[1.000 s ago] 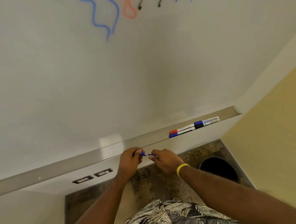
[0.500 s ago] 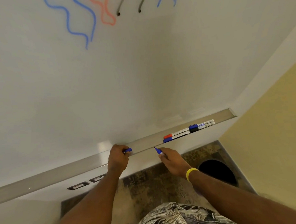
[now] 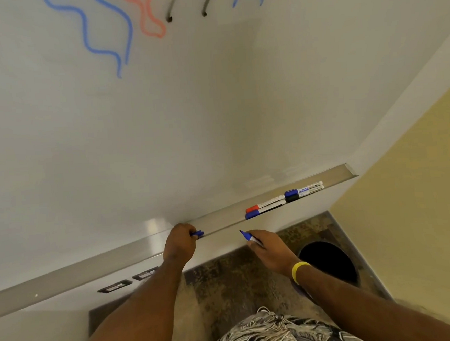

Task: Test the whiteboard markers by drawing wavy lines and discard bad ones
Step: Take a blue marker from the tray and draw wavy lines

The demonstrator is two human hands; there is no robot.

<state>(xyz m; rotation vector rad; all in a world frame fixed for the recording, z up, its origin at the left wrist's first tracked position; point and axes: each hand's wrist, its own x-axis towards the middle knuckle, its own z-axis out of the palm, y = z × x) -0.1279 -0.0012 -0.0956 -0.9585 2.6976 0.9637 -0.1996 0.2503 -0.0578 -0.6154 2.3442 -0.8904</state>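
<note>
right hand (image 3: 270,249) pinches the uncapped blue marker (image 3: 247,237), tip up, just below the tray (image 3: 92,265); left hand (image 3: 179,244) grips a blue cap (image 3: 197,234) at the tray's lip. whiteboard (image 3: 214,104) above shows wavy lines; yellow wall (image 3: 406,184) right.

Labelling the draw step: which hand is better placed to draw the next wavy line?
Right. The right hand grips the uncapped blue marker, tip aimed at the whiteboard; the left hand holds only the blue cap at the tray.
</note>
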